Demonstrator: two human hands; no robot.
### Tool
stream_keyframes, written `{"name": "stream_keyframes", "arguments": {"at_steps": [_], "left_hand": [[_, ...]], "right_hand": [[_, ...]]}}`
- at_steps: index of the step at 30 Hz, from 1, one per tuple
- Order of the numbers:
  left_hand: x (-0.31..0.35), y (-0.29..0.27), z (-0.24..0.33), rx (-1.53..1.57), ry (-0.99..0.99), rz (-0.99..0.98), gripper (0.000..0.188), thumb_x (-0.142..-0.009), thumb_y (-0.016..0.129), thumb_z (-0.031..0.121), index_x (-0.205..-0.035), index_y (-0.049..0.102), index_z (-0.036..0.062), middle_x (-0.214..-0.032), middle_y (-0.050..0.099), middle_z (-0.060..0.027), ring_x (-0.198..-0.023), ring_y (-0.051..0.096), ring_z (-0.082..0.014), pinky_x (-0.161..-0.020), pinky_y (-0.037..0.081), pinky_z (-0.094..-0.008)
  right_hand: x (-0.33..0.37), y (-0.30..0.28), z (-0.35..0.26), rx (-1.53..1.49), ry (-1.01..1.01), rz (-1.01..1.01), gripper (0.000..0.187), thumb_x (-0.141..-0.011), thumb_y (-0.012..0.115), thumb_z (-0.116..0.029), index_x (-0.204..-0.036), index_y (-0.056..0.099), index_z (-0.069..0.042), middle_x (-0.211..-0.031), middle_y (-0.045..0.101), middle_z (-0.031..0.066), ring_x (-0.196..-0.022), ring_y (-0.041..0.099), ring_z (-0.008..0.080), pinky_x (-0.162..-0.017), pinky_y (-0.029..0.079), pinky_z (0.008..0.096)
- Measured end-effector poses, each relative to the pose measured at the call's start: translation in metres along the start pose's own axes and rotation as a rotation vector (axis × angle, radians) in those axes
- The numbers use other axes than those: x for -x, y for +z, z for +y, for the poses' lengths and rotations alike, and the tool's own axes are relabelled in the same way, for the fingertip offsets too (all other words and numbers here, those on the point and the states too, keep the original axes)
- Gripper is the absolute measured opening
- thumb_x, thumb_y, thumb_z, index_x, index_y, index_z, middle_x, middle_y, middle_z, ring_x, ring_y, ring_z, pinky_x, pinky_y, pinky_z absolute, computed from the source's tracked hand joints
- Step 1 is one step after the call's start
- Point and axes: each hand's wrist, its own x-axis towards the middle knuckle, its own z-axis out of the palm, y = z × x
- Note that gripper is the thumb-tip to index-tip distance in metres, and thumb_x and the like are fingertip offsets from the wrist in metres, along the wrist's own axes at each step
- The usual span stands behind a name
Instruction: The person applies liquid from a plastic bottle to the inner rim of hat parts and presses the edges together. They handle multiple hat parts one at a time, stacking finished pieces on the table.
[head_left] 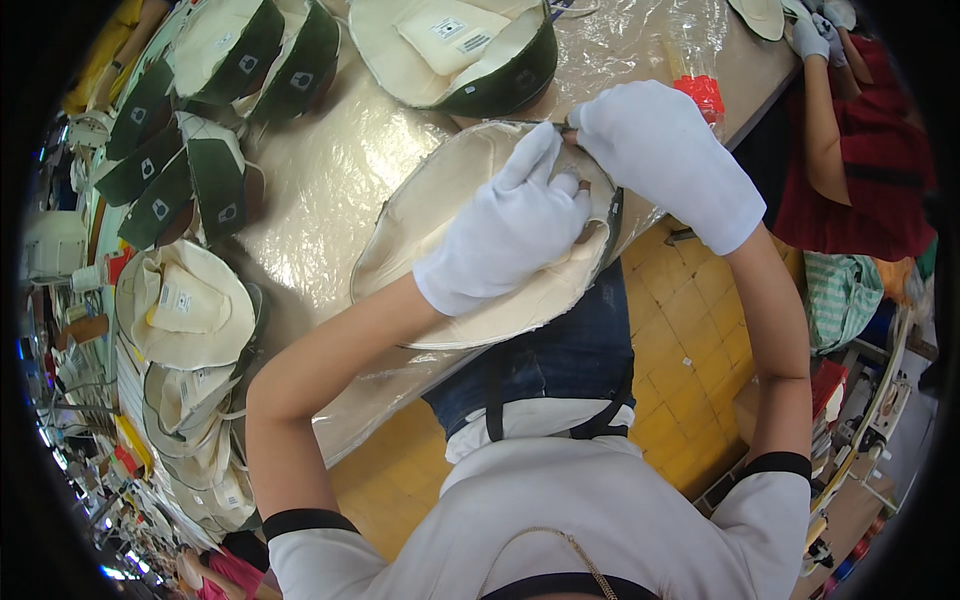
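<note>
A wide sewn fabric shell point(400, 235), cream inside and dark green outside, lies with its opening up at the table's near edge. My left hand point(508, 228), in a white glove, is over the shell's inside. Its index finger reaches the far right rim and its other fingers are curled in, with bare tips showing. My right hand point(670, 155), gloved in white too, pinches that same rim from the right, close to the left fingertips. What lies between the fingers at the rim is mostly hidden by the gloves.
Clear plastic sheeting point(310, 190) covers the table. Similar shells point(460, 50) lie beyond, and stacked ones point(190, 305) line the left. A red-banded clear bottle-like thing point(700, 98) is near my right hand. A person in dark red point(870, 160) works at the far right.
</note>
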Motion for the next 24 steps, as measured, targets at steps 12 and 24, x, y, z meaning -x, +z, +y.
{"name": "stream_keyframes", "arguments": {"at_steps": [12, 24], "left_hand": [[0.004, -0.001, 0.019, -0.032, -0.053, -0.017, 0.012, -0.088, 0.059, 0.013, -0.094, 0.061, 0.0022, -0.086, 0.060, -0.0116, -0.078, 0.067, -0.0284, -0.086, 0.056, -0.0403], [0.005, -0.017, 0.012, 0.345, -0.097, -0.180, 0.024, -0.089, 0.055, 0.020, -0.107, 0.066, 0.0086, -0.106, 0.060, -0.0139, -0.110, 0.059, -0.0311, -0.096, 0.045, -0.0366]], "right_hand": [[-0.006, 0.019, -0.006, -0.259, 0.323, 0.125, 0.020, -0.088, 0.062, -0.021, -0.084, 0.067, -0.002, -0.072, 0.064, 0.0205, -0.073, 0.064, 0.0397, -0.068, 0.051, 0.0467], [0.062, -0.043, -0.040, -0.416, 0.323, -0.195, 0.051, -0.078, 0.065, -0.006, -0.126, 0.052, -0.013, -0.117, 0.059, 0.0134, -0.099, 0.063, 0.0366, -0.082, 0.053, 0.0450]]}}
